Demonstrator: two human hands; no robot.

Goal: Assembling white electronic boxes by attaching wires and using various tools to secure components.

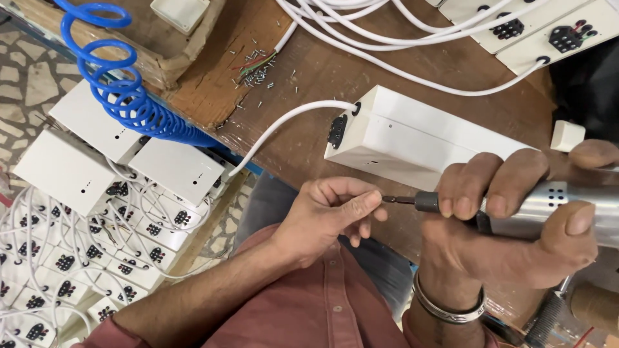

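Head view: a person's two hands worked at a wooden bench.
Right hand (516, 219): clamped around a silver power screwdriver (554, 209), right of the frame.
Left hand (332, 212): fingertips pinched at the bit tip (394, 200), centre.
White box (412, 138): just above the hands, cable (284, 125) attached.
Blue coiled hose (122, 96): upper left.

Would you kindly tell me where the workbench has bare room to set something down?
Bare wood lies between the scattered screws and the white box, crossed only by its cable. The top edge is crowded with cables; the floor pile of boxes is full.
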